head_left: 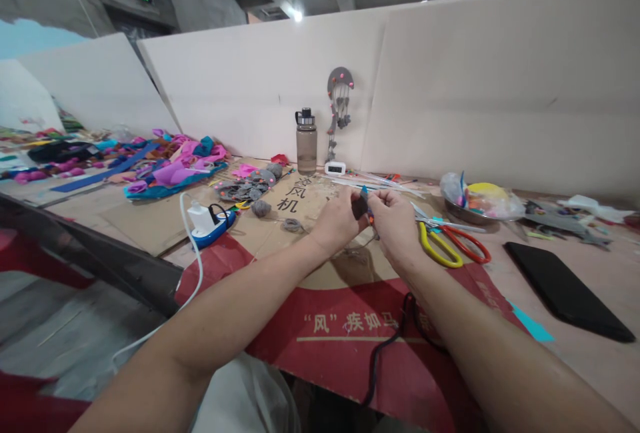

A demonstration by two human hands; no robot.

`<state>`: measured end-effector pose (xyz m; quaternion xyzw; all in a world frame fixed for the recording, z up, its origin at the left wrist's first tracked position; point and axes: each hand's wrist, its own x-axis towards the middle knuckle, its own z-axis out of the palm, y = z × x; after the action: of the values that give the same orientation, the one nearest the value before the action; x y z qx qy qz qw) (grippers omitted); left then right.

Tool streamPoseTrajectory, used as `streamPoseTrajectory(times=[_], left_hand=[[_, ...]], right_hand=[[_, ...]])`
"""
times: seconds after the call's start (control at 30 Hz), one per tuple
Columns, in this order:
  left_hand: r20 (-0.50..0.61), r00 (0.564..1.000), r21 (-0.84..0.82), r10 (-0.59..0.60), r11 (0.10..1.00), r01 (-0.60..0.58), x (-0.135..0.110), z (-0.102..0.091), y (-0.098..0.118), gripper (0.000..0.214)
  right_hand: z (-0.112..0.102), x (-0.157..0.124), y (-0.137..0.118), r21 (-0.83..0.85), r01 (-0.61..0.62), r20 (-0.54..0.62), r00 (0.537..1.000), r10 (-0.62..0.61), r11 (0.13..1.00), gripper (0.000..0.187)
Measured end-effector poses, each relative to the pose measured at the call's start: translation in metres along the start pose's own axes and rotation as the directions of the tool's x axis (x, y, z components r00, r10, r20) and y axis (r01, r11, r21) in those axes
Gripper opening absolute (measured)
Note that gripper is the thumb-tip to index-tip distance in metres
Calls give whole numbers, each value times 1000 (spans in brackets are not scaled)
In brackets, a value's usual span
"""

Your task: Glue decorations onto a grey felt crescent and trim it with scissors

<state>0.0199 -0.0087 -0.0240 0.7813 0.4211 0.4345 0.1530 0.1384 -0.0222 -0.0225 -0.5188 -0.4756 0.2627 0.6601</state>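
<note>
— Two hands meet over the cardboard sheet (320, 273). See what's between them?
— One small dark piece (359, 208). The left hand (336, 221) and the right hand (397, 223) each pinch it with closed fingertips, holding it just above the sheet at mid-table.
— Which way does it run?
— Its long axis looks roughly upright. A blue tip (364, 190) shows at the top and a bit of orange at the bottom. It's too small for me to say more.
— And around them?
— Two pairs of scissors lie just right of the right hand, side by side with their blades toward the hands: yellow-handled scissors (440, 246) and red-handled scissors (467, 243). One water bottle (307, 141) stands upright by the wall, with one little white clock (335, 167) beside it. One black slab (567, 289) lies flat at the far right. One power strip (213, 226) sits on the left with a white plug in it. Behind that is a pile of grey felt bits (247, 187), and I can't count those.
</note>
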Motion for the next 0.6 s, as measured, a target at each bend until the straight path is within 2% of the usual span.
streamPoseTrajectory(times=[0.1,0.2,0.27,0.37,0.5,0.6], left_hand=[[-58,998,-121,20,992,-27,1,1,-2,27],[-80,997,-301,-3,954,-21,2,4,-4,26],[-56,997,-425,-46,905,18,3,6,-4,29],[39,992,-607,-120,786,118,4,5,-1,32],[137,977,-751,-165,626,211,5,-1,5,27],[144,973,-768,-179,600,224,7,-4,5,20]], right_hand=[[-1,-1,0,48,47,26,999,-48,998,24],[-1,-4,-2,135,31,49,998,-38,990,23],[-1,-6,-6,182,2,76,997,-16,983,22],[0,-10,-11,212,-7,109,994,-17,977,21],[-1,-15,-16,98,84,107,990,-94,992,20],[-4,-16,-16,-80,242,96,967,-234,967,22]])
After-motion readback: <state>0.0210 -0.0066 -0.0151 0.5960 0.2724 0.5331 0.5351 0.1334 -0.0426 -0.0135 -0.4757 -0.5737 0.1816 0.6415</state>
